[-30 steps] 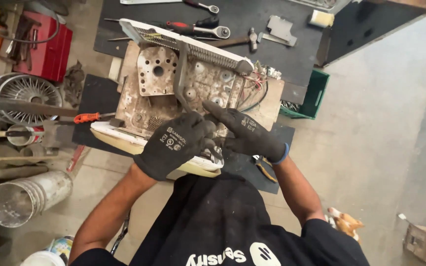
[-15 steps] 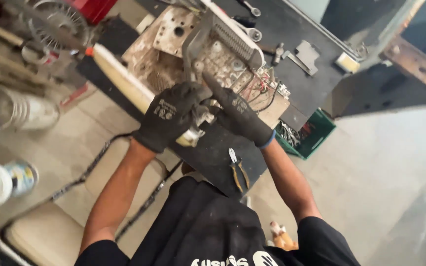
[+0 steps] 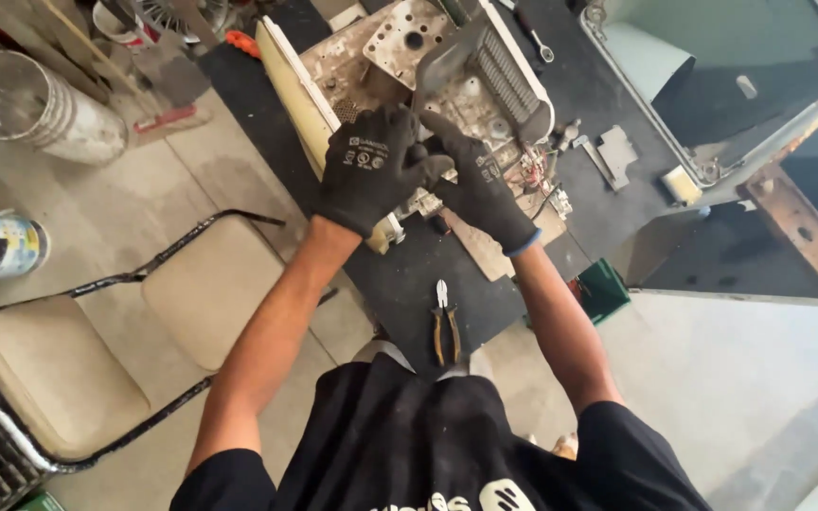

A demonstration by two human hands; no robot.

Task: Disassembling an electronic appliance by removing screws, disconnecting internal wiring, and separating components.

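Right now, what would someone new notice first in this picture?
Two black-gloved hands, left and right, meet at the middle over a dusty, opened-up appliance lying on a dark bench. Just below them on the bench lie pliers. At lower left stands a beige chair, and a grey bucket lies on its side at upper left.

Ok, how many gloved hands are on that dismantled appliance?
2. The left hand grips the appliance at its near edge; the right hand is beside it, fingers meeting the left. No other hands show.
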